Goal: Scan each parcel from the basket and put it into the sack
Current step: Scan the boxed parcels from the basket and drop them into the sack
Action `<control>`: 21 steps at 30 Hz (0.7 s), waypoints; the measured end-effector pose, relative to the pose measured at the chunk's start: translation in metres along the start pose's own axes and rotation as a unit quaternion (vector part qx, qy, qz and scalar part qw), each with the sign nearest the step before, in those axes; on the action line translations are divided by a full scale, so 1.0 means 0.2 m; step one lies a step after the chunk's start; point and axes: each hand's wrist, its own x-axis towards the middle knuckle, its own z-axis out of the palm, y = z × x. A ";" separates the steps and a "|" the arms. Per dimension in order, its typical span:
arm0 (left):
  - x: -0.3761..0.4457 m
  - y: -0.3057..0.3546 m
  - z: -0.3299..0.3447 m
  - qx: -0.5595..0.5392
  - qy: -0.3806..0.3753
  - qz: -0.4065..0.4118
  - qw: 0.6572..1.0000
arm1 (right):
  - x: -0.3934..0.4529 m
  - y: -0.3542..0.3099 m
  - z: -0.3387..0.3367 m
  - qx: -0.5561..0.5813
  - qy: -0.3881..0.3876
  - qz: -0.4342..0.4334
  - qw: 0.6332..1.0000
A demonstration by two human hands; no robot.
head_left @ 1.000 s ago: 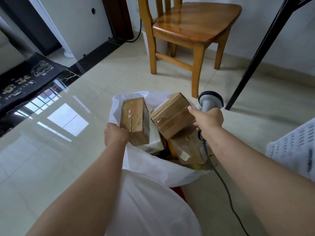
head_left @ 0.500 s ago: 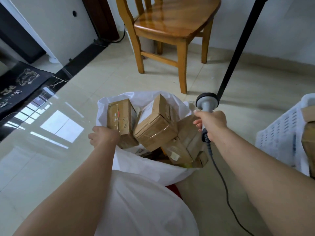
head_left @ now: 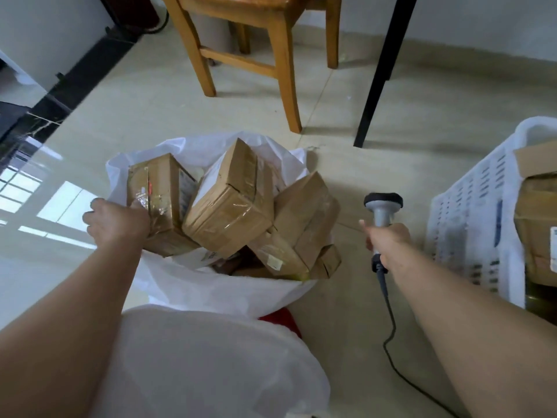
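Fingers of my left hand (head_left: pixel 116 221) curl over the sack's (head_left: pixel 211 292) left rim, against the leftmost parcel (head_left: pixel 159 191) at centre left of the frame; whether they grip the rim or the box I cannot tell. Fingers of my right hand (head_left: pixel 387 245) wrap the scanner (head_left: pixel 382 206) handle at centre right, head up, its cable (head_left: pixel 390 336) trailing toward the lower edge. Between the hands the white sack stands open, packed with brown taped boxes, a tilted box (head_left: pixel 232 209) on top in the middle. At the right edge sits the white basket (head_left: pixel 470 224), holding more cardboard. Beyond, at the top, I see chair legs (head_left: pixel 286 76) and a black pole (head_left: pixel 382 70).
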 end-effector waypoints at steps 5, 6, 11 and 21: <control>0.01 0.06 0.07 0.034 0.014 -0.010 0.999 | 0.12 0.08 0.18 0.001 -0.054 0.019 0.998; 0.00 0.07 0.08 0.039 0.014 -0.009 0.999 | 0.14 0.09 0.21 0.005 -0.061 0.020 0.998; -0.03 0.13 0.14 0.059 0.011 0.001 0.998 | 0.28 0.13 0.34 0.029 -0.083 0.022 0.996; -0.03 0.15 0.15 0.078 -0.002 -0.019 0.997 | 0.34 0.21 0.55 -0.002 -0.064 0.052 0.997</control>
